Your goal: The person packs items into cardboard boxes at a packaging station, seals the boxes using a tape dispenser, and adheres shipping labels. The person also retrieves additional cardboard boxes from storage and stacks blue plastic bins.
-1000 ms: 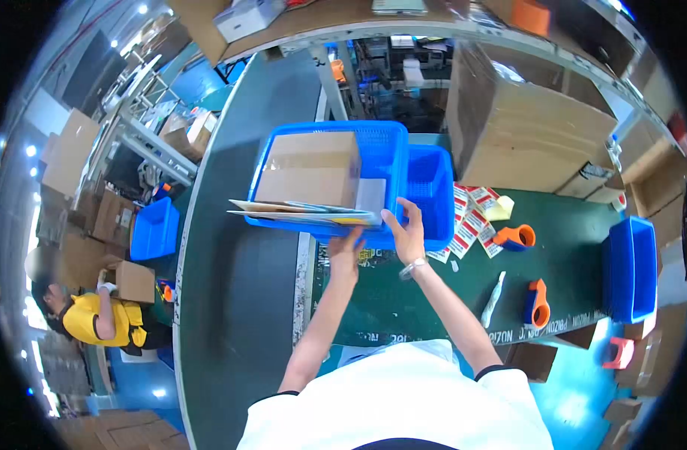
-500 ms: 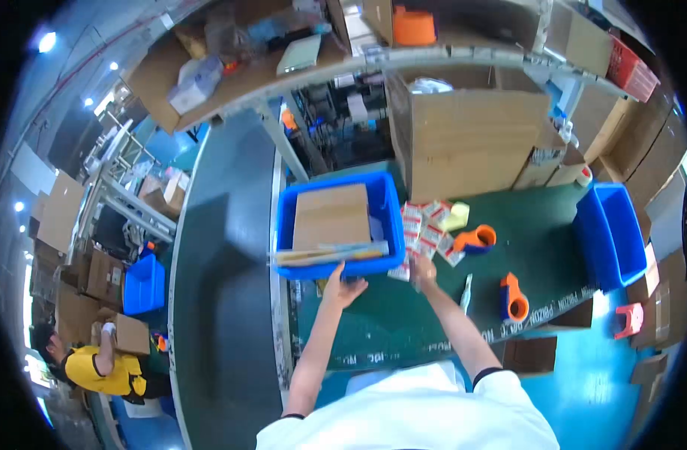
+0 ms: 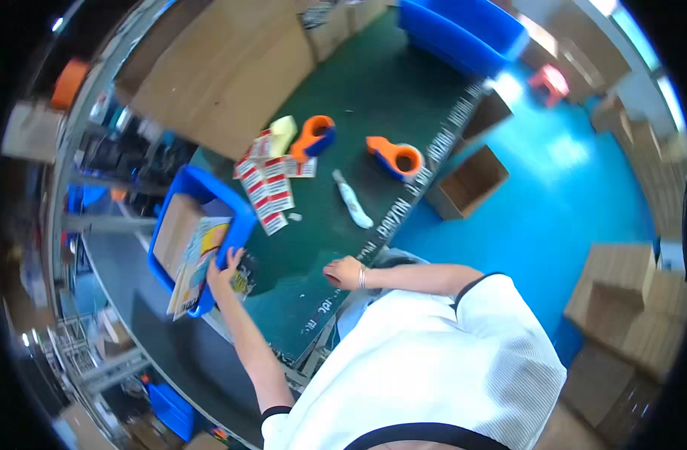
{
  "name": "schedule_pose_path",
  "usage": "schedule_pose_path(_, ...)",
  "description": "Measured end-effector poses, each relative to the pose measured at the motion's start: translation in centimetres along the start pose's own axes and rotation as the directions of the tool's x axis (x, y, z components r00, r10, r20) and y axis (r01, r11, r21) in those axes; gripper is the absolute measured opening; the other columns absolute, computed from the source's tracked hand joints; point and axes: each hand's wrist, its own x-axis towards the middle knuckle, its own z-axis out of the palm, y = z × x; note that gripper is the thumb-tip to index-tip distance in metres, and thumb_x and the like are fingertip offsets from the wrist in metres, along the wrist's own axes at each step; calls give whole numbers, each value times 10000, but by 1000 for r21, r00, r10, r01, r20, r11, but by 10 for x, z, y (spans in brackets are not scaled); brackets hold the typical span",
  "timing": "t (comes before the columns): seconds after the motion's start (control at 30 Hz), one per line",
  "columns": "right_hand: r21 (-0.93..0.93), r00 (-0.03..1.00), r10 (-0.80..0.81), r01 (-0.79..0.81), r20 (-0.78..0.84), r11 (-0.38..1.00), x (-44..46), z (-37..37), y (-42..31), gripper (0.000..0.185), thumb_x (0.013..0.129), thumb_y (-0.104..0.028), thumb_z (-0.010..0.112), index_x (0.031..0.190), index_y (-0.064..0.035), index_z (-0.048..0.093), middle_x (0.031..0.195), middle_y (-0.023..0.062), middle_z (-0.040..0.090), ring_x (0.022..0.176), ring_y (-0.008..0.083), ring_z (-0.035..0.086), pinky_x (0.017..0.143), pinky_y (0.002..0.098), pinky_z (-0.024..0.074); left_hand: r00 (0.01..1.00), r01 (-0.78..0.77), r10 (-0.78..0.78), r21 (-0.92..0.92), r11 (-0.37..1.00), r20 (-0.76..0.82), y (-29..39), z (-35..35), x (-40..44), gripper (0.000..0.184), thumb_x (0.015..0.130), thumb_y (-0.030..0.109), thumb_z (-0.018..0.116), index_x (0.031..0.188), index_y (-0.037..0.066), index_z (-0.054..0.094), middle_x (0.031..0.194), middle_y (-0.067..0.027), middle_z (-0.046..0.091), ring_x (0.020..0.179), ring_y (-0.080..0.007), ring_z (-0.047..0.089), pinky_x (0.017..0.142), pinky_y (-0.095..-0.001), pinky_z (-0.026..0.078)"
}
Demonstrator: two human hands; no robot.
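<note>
So the blue plastic basket (image 3: pixel 247 217) is a tapered rectangular tub with a smooth rim, sitting tilted in view at the left end of the green table (image 3: pixel 306 255), right by the dark, smooth belt (image 3: pixel 186 349). Inside there's a plain brown cardboard box (image 3: pixel 171 232) with flat faces, plus a thin stack of flat papers (image 3: pixel 201 259), the top one colorful and glossy-looking, leaning along the side and poking past the rim. The tabletop's pretty scuffed, with red-and-white paper labels (image 3: pixel 267 191) overlapping in a loose fan, a yellow paper piece (image 3: pixel 282 136) touching them, two chunky orange-and-blue tape dispensers (image 3: pixel 313 139) (image 3: pixel 396 159) and a wrinkly, pale, narrow strip (image 3: pixel 351 199). Big cardboard box (image 3: pixel 223 67) at the far side, wide and flat-sided. As for the arms, the left one reaches out nearly straight, left hand (image 3: pixel 222 276) at the basket's near side with thumb and fingers spread; can't tell how firmly it's touching. The right forearm crosses sideways, right hand (image 3: pixel 342 273) near the table's front edge, fingers bent inward; can't tell if they're pinching anything. There's a shiny band (image 3: pixel 361 278) on that wrist.
</note>
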Motion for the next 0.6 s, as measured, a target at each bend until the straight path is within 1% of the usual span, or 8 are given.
schedule_pose_path(0.03,-17,1000,-13,12,-4,1000,-10,-8,5,126,779,-179,562,826,-62,562,764,126,614,755,335,620,639,444,502,986,114,-152,-376,920,-71,7,6,4,676,753,192,657,1334,1,371,1315,-229,390,1141,-448,471,846,-482,543)
schedule_pose_path(0.1,-49,994,76,-80,-75,996,-28,-22,27,132,776,-187,557,811,-60,563,744,127,616,721,336,626,620,454,502,938,214,-299,-389,896,-174,24,12,19,675,806,80,603,1405,7,300,1424,-231,300,1204,-488,415,854,-500,558)
schedule_pose_path(0.13,-7,972,122,-126,-202,992,-41,-32,35,131,778,-183,544,797,-55,565,744,134,621,703,338,629,611,457,504,883,290,-399,-380,878,-247,36,17,30,501,860,161,558,1314,-10,433,1263,-213,503,1165,-465,471,860,-553,529)
schedule_pose_path(0.2,-59,890,394,-417,-229,907,-69,-46,51,137,764,-180,543,797,-55,590,766,154,634,736,346,636,643,447,513,983,122,-132,-82,989,-131,36,4,56,474,858,178,553,1285,-10,469,1300,-223,463,1193,-491,425,845,-509,553)
schedule_pose_path(0.23,-10,826,402,-441,-394,897,-89,-51,59,133,765,-169,546,807,-52,594,761,160,641,748,349,638,652,441,516,999,13,-11,59,998,-36,41,2,60,462,857,187,550,1270,-10,487,1318,-227,443,1207,-505,402,838,-486,565)
schedule_pose_path(0.33,136,481,664,-743,-573,655,-163,-34,89,123,764,-155,551,791,-48,606,827,167,652,798,347,639,696,448,513,996,-81,80,59,995,33,20,5,38,449,856,228,533,1235,-12,528,1350,-233,410,1240,-496,367,844,-467,565)
schedule_pose_path(0.47,299,-36,970,-953,-239,38,-268,15,87,217,807,-231,555,883,-51,652,945,184,667,902,349,640,777,444,517,999,-38,37,-2,999,-23,8,6,25,483,853,254,504,1257,-11,511,1341,-244,409,1240,-499,366,860,-451,560)
schedule_pose_path(0.6,328,-191,979,-931,-65,-160,-361,86,63,335,792,-286,573,975,-25,677,1004,226,652,982,360,623,834,441,503,997,19,-23,46,999,77,32,13,57,528,841,275,532,1275,-23,486,1327,-246,421,1246,-479,372,875,-452,551)
